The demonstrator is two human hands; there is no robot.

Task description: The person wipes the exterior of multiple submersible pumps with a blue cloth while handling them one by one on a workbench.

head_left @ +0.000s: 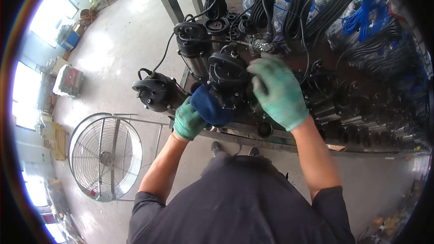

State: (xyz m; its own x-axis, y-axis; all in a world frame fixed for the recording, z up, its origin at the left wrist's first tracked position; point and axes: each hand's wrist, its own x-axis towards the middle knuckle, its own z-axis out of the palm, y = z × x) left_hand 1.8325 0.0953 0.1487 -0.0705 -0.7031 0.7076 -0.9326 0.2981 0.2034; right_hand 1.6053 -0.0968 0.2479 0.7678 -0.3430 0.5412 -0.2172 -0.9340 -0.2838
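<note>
Cloth [210, 106] sits bunched in your left hand [187, 121] — likely for firm grip near pump [226, 68]; your right hand [279, 92], loosely spread, looks empty.

The blue cloth [210, 107] hides part of the pump [228, 70] behind it

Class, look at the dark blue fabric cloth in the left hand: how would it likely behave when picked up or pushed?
The dark blue fabric cloth is probably floppy: it bends into a soft, rounded shape beyond the green-gloved left hand. It is likely light for its size, since that one hand holds it. Its matte surface suggests little slipperiness.
</note>
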